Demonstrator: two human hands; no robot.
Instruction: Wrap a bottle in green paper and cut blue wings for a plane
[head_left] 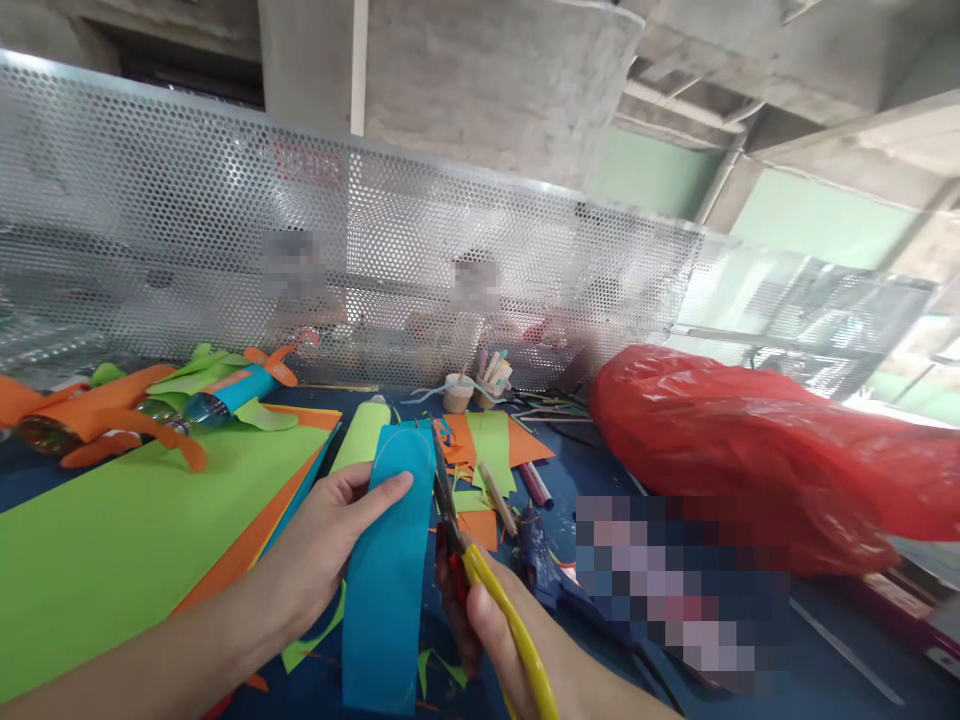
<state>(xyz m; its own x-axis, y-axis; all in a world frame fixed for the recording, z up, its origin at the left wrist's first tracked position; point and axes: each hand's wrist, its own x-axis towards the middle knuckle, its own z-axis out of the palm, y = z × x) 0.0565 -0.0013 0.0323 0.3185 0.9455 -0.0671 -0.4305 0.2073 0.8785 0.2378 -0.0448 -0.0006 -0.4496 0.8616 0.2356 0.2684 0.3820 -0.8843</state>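
Note:
My left hand pinches a long strip of blue paper, thumb on the front face and fingers behind it. A faint curved outline shows near the strip's top end. In my right hand is a pair of scissors with yellow and red handles. The blades point up along the strip's right edge, close to its upper corner; whether they touch the paper I cannot tell. Green paper scraps lie on the dark blue table beneath my hands.
Large green sheets lie left, with decorated bottles behind. Orange paper, a blue glue gun and cups of sticks and markers stand ahead. A red plastic bag fills the right. Behind rises a perforated metal screen.

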